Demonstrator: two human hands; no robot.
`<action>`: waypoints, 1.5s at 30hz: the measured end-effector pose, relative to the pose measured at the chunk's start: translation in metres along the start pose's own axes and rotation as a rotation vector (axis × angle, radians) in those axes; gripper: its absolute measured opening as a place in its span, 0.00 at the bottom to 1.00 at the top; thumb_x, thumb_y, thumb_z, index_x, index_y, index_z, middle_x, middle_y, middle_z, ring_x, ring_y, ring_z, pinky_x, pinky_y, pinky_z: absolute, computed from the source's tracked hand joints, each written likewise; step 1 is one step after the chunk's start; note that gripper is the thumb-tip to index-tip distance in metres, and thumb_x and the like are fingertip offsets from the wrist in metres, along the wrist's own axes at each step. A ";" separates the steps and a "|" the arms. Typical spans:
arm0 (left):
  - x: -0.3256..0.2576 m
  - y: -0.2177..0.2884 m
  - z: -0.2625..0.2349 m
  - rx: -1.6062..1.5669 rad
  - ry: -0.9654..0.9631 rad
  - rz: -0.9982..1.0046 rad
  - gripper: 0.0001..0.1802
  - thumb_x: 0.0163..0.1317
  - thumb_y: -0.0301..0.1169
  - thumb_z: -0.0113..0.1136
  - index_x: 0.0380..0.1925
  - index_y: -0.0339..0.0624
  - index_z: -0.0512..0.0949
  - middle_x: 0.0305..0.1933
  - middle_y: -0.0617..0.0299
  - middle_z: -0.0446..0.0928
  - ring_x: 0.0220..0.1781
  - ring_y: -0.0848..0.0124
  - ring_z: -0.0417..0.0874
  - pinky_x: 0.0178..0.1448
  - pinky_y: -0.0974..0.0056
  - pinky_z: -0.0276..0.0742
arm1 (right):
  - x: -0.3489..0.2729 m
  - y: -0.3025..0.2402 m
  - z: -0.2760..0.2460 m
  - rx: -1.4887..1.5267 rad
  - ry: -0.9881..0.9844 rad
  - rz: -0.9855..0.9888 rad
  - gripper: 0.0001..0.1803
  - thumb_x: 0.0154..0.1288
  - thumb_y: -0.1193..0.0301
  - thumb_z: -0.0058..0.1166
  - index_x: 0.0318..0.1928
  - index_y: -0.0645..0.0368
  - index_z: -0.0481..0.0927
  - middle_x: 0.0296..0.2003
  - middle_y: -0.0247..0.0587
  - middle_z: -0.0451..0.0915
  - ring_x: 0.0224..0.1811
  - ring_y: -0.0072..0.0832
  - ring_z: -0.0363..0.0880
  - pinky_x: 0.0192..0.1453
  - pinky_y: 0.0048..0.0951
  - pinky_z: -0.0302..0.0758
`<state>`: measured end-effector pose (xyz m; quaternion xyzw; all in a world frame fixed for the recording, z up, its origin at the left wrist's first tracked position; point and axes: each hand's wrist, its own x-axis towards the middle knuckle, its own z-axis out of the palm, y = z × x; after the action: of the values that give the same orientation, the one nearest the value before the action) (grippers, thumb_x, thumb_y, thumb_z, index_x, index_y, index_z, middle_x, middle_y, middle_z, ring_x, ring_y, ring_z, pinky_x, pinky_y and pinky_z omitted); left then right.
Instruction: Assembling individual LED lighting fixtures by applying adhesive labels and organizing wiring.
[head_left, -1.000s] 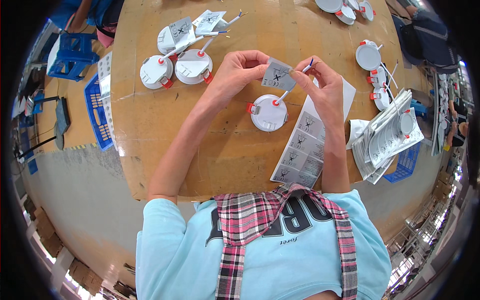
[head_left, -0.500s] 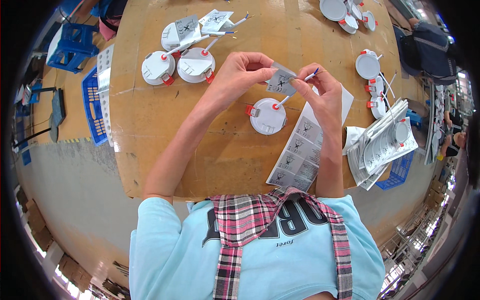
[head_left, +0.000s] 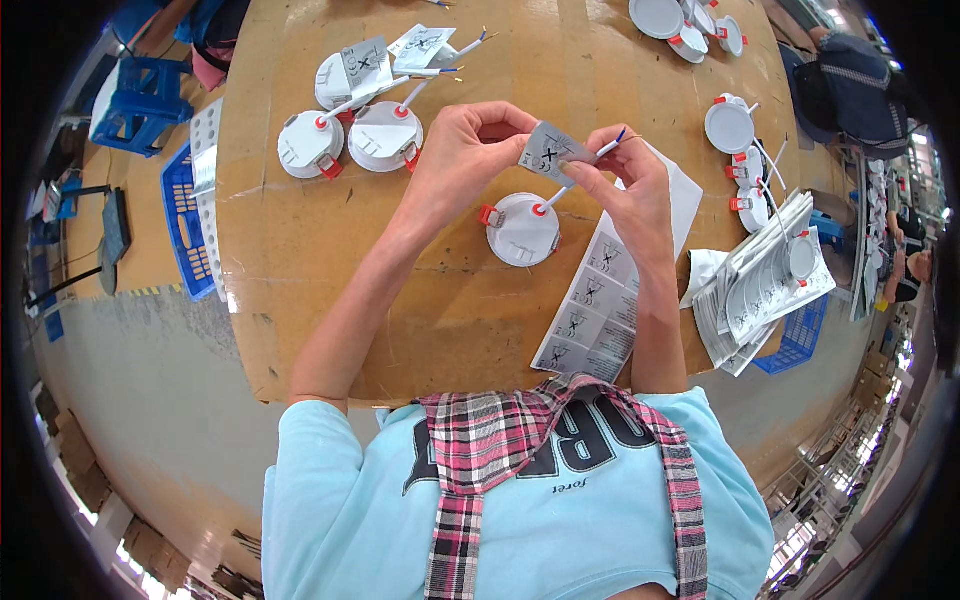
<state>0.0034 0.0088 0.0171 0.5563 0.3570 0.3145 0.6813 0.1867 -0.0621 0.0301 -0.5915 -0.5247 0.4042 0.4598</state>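
Observation:
Between my two hands a small silver-grey label (head_left: 548, 152) with dark printed symbols is stretched out. My left hand (head_left: 462, 152) pinches its left edge between thumb and fingers. My right hand (head_left: 635, 188) is closed on the right end, by the white cable (head_left: 563, 193) of a round white downlight (head_left: 523, 232). The cable's bared wire ends stick out past my right fingers; whether the label touches the cable is hidden. The downlight lies on the table below my hands, a red-tipped spring clip at its left. Under my right forearm lies a sheet of labels (head_left: 588, 310).
Several downlights (head_left: 385, 135) with cables, some with labels attached, lie at the far left. More white downlights (head_left: 730, 128) sit at the right and far right. A stack of label sheets (head_left: 765, 280) overhangs the right edge. Blue crates (head_left: 187, 225) and a blue stool (head_left: 140, 105) stand beside the table.
The label has shifted slightly left and tilted, held taut between both hands. The whole table view has slid a little left. My right hand has moved slightly down.

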 end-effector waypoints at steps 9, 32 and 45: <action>0.004 -0.005 -0.003 -0.041 0.002 0.016 0.08 0.58 0.26 0.57 0.33 0.32 0.81 0.32 0.61 0.82 0.33 0.78 0.80 0.41 0.71 0.76 | 0.000 0.001 -0.008 0.092 -0.092 -0.002 0.09 0.56 0.71 0.63 0.33 0.61 0.77 0.30 0.30 0.76 0.33 0.19 0.74 0.45 0.23 0.71; 0.002 0.002 0.004 0.056 -0.054 -0.023 0.09 0.58 0.32 0.62 0.34 0.36 0.81 0.32 0.64 0.81 0.36 0.80 0.79 0.45 0.72 0.73 | 0.003 0.005 -0.018 -0.037 -0.126 -0.198 0.07 0.55 0.72 0.62 0.29 0.59 0.76 0.31 0.32 0.76 0.38 0.23 0.73 0.50 0.26 0.67; 0.007 -0.004 -0.002 0.044 -0.050 -0.011 0.07 0.60 0.31 0.60 0.34 0.40 0.80 0.32 0.67 0.81 0.37 0.83 0.78 0.45 0.74 0.71 | 0.013 0.001 -0.028 -0.128 -0.215 -0.309 0.11 0.53 0.70 0.65 0.36 0.60 0.82 0.36 0.31 0.78 0.41 0.23 0.75 0.49 0.25 0.69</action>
<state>0.0060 0.0149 0.0120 0.5767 0.3499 0.2888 0.6794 0.2153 -0.0523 0.0366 -0.4855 -0.6800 0.3556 0.4189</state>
